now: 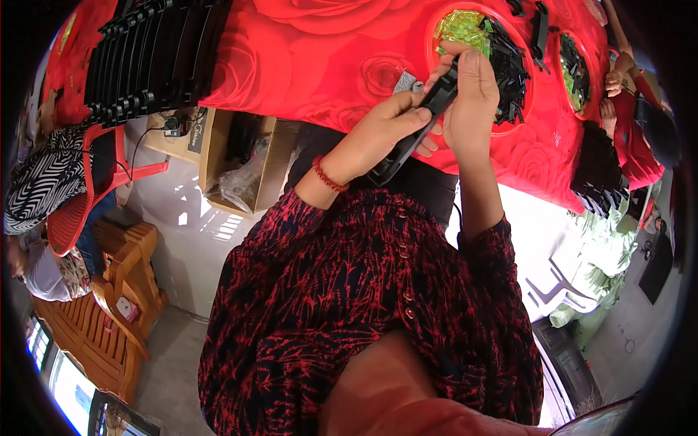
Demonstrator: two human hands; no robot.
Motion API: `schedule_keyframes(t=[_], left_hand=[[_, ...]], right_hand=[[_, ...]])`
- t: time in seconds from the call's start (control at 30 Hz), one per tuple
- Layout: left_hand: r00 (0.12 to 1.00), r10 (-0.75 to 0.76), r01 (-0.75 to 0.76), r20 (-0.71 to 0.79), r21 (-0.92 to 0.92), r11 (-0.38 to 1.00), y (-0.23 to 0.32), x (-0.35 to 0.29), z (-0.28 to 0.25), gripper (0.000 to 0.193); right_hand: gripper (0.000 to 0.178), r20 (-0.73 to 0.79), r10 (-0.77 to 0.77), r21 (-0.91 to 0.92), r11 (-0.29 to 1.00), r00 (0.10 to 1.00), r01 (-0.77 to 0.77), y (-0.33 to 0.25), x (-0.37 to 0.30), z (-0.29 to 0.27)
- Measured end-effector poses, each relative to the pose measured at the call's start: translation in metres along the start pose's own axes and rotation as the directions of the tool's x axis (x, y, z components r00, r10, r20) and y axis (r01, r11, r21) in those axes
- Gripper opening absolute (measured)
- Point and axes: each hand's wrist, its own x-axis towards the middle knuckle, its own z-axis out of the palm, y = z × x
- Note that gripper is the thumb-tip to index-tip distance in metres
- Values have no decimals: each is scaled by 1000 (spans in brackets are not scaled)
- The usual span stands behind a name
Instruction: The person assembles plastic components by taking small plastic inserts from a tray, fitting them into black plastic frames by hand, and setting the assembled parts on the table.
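Observation:
My left hand point(382, 134) is closed around a long, narrow black plastic strip point(392, 161), its thumb lying along the top. The strip slants from my waist up toward the far right. At its upper end my right hand point(471, 105) grips it, thumb raised and fingers behind it. Whether a smaller piece sits between my right fingertips is hidden. Just past my right fingers are clear yellow-green pieces point(463, 27), sharing a round red tray with small black pieces point(513, 81). A small silver-grey pad point(407, 82) lies beside my left hand on the red rose-patterned cloth point(313, 65).
Rows of long black strips point(156, 58) cover the table's left. At right stand another tray of pieces point(576, 73) and a black pile point(600, 163); a co-worker's hands point(614, 78) are beyond. An open cardboard box point(265, 167), red chair point(73, 211) and wooden bench point(109, 320) are lower left.

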Motion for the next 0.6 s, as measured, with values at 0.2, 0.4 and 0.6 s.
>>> schedule_keyframes(t=[0.2, 0.4, 0.6], left_hand=[[994, 109, -99, -24, 249, 964, -14, -12, 2, 29], [983, 113, -75, -148, 238, 968, -17, -14, 12, 23], [973, 129, -107, -191, 122, 987, -11, -16, 22, 18]], right_hand=[[34, 97, -94, -8, 995, 991, 95, -1, -3, 6], [37, 66, -91, 57, 995, 994, 87, -7, -8, 8], [35, 56, -123, 72, 990, 991, 119, -13, -13, 9]])
